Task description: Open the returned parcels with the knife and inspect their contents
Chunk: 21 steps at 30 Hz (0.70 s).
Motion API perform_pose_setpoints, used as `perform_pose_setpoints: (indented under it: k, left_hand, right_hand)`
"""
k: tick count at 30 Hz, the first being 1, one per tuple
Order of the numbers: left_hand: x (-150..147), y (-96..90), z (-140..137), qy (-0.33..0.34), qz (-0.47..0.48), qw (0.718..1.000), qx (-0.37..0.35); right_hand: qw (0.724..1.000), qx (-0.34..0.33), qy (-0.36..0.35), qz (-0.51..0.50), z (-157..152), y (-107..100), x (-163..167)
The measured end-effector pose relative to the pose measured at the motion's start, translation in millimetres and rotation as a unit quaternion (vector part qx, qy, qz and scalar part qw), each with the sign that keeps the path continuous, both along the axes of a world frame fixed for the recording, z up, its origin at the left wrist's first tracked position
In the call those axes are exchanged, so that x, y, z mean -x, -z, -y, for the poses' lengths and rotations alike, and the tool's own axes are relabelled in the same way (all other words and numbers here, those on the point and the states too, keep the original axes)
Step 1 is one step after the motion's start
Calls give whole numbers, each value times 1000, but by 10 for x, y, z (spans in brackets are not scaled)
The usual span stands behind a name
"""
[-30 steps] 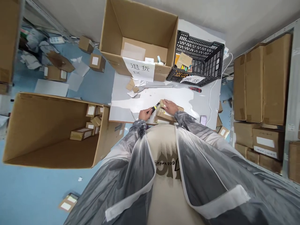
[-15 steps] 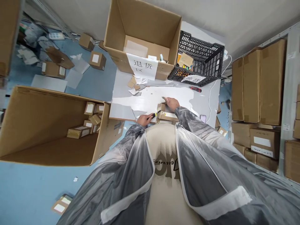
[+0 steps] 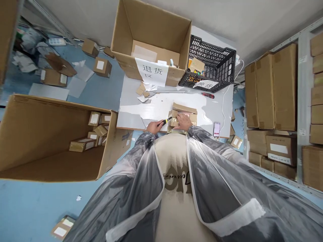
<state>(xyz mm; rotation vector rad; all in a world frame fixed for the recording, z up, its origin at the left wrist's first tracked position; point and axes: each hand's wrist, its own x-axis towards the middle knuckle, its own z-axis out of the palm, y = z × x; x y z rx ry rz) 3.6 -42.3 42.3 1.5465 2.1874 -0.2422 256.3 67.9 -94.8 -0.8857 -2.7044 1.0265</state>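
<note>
Small brown carton (image 3: 193, 117), shiny tape near left end, lying on white surface (image 3: 161, 105); far flap (image 3: 185, 108) raised, top open. Black-and-yellow cutter (image 3: 164, 122), slanted, tip at carton's left end.

Small carton (image 3: 193, 118) sat at near edge of desk (image 3: 131, 117), partly under right hand (image 3: 183, 121); cutter (image 3: 164, 122) in left hand (image 3: 153, 127), left of carton. Big box (image 3: 161, 20) stood behind, crate (image 3: 228, 67) to its right. Phone (image 3: 216, 129) lay right. Left of desk: deep carton (image 3: 50, 116), parcels (image 3: 81, 145) inside.

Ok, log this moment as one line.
left hand: gripping black-and-yellow box cutter | right hand: on small carton, flap raised | red-and-black box cutter: lying on worktable
</note>
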Motion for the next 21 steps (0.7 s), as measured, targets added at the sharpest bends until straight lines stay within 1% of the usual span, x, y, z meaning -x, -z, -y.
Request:
perform_pose_setpoints:
  k: [2, 5, 10, 13, 16, 19, 21]
  left_hand:
    - [13, 20, 2, 13, -10, 1000, -5]
    - [53, 18, 2, 18, -13, 1000, -22]
    - [150, -62, -15, -3, 23, 998, -51]
    - [173, -71, -103, 17, 9, 998, -58]
    - [178, -7, -271, 51, -3, 998, -32]
    - [210, 74, -421, 56, -13, 998, 8]
    - [248, 99, -446, 59, 3, 998, 19]
  right_hand:
    - [999, 24, 2, 36, 91, 27, 3]
    - [996, 55, 14, 61, 139, 30, 36]
    - [988, 107, 62, 89, 101, -42, 121]
    - [987, 114, 71, 87, 71, -88, 153]
    - [988, 113, 66, 78, 51, -119, 175]
    - [989, 109, 69, 69, 37, -131, 205]
    - [989, 109, 77, 69, 31, -129, 230]
